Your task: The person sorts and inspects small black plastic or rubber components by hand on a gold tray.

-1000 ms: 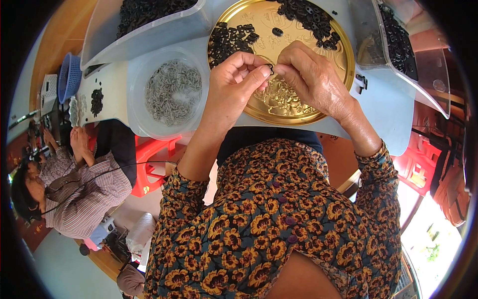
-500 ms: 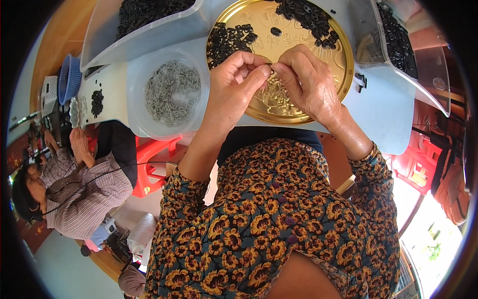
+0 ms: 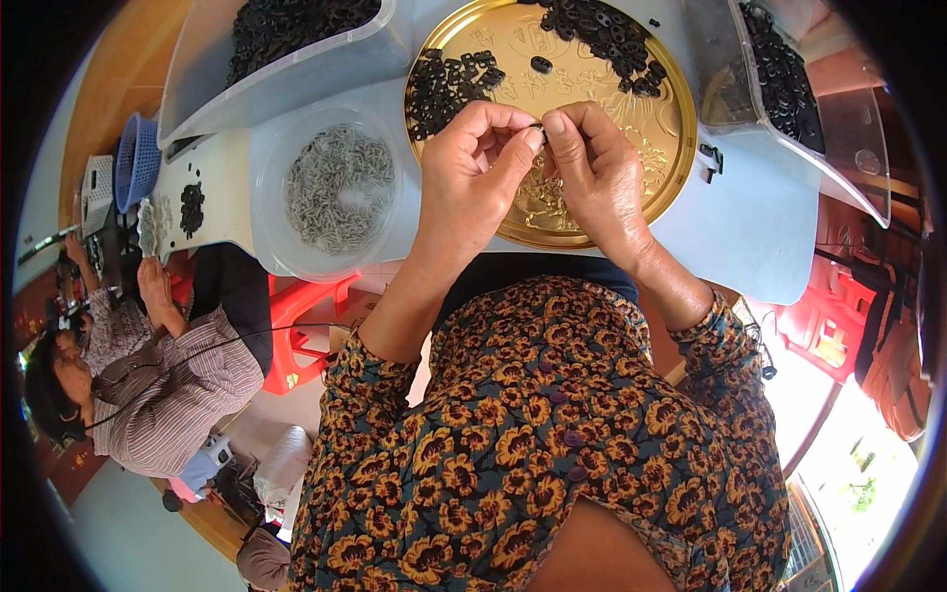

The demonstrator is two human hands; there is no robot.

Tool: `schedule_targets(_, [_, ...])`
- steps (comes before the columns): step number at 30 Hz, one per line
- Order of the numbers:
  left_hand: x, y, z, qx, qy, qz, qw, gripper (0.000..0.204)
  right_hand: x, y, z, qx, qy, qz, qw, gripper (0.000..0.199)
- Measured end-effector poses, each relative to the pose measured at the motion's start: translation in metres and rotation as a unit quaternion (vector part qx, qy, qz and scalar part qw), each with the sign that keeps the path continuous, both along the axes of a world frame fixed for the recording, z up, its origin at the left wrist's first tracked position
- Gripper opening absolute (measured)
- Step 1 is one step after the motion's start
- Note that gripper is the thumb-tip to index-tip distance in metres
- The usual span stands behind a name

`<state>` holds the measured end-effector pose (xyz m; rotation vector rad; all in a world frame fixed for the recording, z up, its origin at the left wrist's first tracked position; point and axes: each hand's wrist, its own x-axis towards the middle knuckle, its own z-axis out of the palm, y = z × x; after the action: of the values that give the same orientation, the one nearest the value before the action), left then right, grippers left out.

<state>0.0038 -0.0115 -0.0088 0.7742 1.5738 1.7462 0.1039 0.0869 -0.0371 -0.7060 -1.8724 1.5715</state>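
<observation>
Over the gold tray (image 3: 693,138), my left hand (image 3: 473,173) pinches a black piece (image 3: 538,126); my right hand (image 3: 604,176) meets it, grip unclear. Slack pressure could drop it.

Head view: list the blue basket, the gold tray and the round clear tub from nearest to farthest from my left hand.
From your left hand:
1. Gold tray, directly beyond and under the hands.
2. Round clear tub, just left.
3. Blue basket, far left.
</observation>
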Motion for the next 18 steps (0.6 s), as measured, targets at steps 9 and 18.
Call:
schedule_targets(9, [-0.014, -0.004, -0.001, -0.030, -0.065, -0.013, 0.997, 0.012, 0.002, 0.020, 0.004, 0.041, 0.018, 0.035, 0.998, 0.023])
schedule_targets(18, [-0.011, -0.007, 0.005, -0.030, -0.056, -0.030, 0.998, 0.011, 0.004, 0.029, 0.008, 0.288, 0.034, 0.087, 0.953, 0.016])
